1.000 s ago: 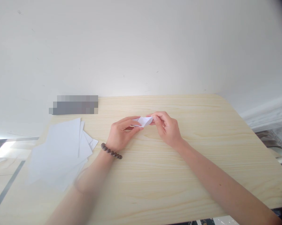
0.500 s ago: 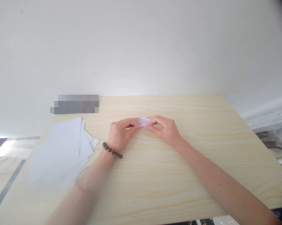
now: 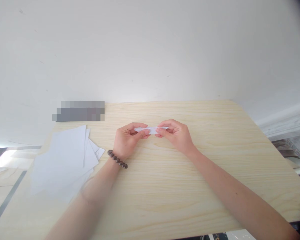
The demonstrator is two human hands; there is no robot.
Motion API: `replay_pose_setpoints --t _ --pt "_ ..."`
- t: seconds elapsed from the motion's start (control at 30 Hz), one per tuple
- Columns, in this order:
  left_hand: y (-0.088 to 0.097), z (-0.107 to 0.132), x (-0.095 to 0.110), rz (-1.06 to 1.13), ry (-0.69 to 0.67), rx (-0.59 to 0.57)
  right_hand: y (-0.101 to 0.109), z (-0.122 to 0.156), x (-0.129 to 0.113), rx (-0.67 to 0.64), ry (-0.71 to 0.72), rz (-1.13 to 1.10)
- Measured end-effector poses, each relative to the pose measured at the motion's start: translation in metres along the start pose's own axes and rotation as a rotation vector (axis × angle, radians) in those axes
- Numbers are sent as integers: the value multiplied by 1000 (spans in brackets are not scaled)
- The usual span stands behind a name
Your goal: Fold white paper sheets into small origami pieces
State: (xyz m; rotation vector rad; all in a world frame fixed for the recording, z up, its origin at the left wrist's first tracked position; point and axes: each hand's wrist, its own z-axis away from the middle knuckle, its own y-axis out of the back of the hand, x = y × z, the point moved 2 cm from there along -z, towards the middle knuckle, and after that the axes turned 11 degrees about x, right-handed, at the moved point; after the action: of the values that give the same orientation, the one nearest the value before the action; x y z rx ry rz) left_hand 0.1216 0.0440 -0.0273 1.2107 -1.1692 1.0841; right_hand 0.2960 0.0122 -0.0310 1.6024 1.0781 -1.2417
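Between my two hands is a small folded piece of white paper [image 3: 153, 130], long and narrow with pointed ends. My left hand [image 3: 128, 139], with a dark beaded bracelet [image 3: 117, 160] at its wrist, pinches the left part between thumb and fingers. On the other side my right hand [image 3: 177, 135] grips the right part, its thumb lying across the near face. Fingers cover some of the paper at both ends, so its folds are partly hidden.
Loose white sheets [image 3: 65, 160] lie in an overlapping pile on the left of the pale wooden table [image 3: 164, 193]. A blurred-out grey block [image 3: 80, 111] is at the back left, close to the white wall [image 3: 150, 50].
The folded paper has turned from a flat, wider face to a narrow strip with pointed ends showing. Both thumbs have come up onto its near face, and the hands sit slightly further apart.
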Motion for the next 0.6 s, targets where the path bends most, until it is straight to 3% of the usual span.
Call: replay_pose_setpoints --t 0.17,0.23,0.4,0.47,0.6 --pt "-2 -2 -3 5 -2 -94 0 -2 1 -39 -32 28" --pt "-1 -3 -3 -85 -161 -99 2 -2 1 -46 -61 58" --pt "1 2 7 -378 -831 -86 7 -5 0 -87 -153 35" --pt "1 5 9 -420 -956 -114 9 -7 -1 -130 -184 12" --pt "2 5 9 -447 -1011 -85 10 -8 -1 -211 -159 -29"
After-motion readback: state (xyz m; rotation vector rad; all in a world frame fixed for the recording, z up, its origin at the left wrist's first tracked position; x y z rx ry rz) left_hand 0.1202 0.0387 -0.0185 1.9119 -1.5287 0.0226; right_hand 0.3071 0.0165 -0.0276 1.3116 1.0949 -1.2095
